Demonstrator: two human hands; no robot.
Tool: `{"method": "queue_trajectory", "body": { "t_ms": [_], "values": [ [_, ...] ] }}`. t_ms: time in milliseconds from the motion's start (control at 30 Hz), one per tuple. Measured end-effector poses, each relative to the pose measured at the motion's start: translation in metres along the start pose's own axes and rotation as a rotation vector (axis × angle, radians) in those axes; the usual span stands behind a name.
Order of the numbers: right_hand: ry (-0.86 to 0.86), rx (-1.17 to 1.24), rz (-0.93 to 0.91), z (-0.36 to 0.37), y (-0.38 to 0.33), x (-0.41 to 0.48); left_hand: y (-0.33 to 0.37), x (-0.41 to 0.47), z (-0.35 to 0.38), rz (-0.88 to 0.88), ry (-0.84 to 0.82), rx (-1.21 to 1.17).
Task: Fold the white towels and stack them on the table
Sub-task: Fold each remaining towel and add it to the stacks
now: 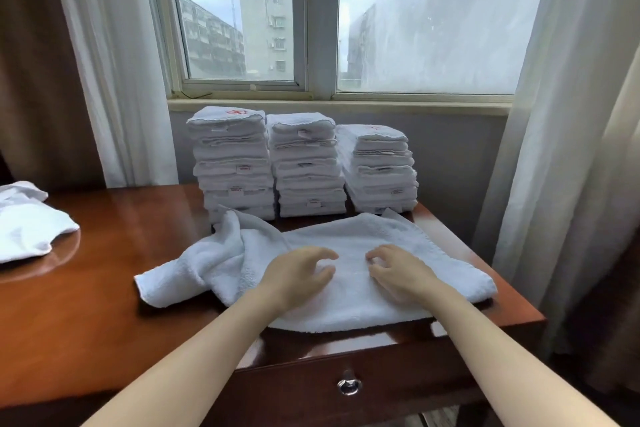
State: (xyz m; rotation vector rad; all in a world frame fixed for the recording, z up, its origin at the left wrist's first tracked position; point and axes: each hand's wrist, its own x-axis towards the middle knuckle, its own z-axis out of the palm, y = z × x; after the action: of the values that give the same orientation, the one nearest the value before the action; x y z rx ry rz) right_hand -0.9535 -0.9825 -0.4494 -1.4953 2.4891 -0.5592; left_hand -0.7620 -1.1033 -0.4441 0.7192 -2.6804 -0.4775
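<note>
**Towel spread on the table, left end bunched**

Our left hand (299,274) and right hand (398,270) rest palm-down, close together but not touching, on the middle of the white towel (349,239). The towel lies across the near right part of the table (121,253). The fingers of both hands are loosely bent, and we see no cloth pinched in them.

The towel's right part lies fairly flat, while its left end is rumpled and twisted. Just behind it stand the left stack (232,163), the middle stack (306,166) and the right stack (379,170) of folded towels. Loose towels (27,222) wait at the far left.

We judge three risks:
- Folding over the bunched end would trap lumps, and the towel would sit crooked on a tall stack.
- Tugging the towel could drag at the left stack's foot, which it seems to touch.
- The near edge lies at the table's rim and could slide off.
</note>
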Motion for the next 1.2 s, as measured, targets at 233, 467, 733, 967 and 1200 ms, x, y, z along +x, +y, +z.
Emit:
{"method": "queue_trajectory", "body": {
  "t_ms": [233,467,733,967,1200],
  "values": [
    [0.025,0.213,-0.187,0.01,-0.087,0.028,-0.056,-0.032,-0.064,-0.16,0.249,-0.063],
    [-0.022,0.318,-0.349,0.038,-0.171,0.063,-0.113,-0.076,-0.1,-0.322,0.353,0.09],
    [-0.085,0.278,-0.259,0.067,-0.216,0.105,-0.151,-0.089,-0.11,-0.616,0.083,-0.141],
    [-0.148,0.097,-0.152,0.077,-0.219,0.118,-0.163,-0.086,-0.11,-0.623,-0.084,-0.109],
    [-0.108,0.305,-0.108,0.072,-0.219,0.125,-0.168,-0.075,-0.116,-0.623,-0.12,-0.249]
  ]
}}
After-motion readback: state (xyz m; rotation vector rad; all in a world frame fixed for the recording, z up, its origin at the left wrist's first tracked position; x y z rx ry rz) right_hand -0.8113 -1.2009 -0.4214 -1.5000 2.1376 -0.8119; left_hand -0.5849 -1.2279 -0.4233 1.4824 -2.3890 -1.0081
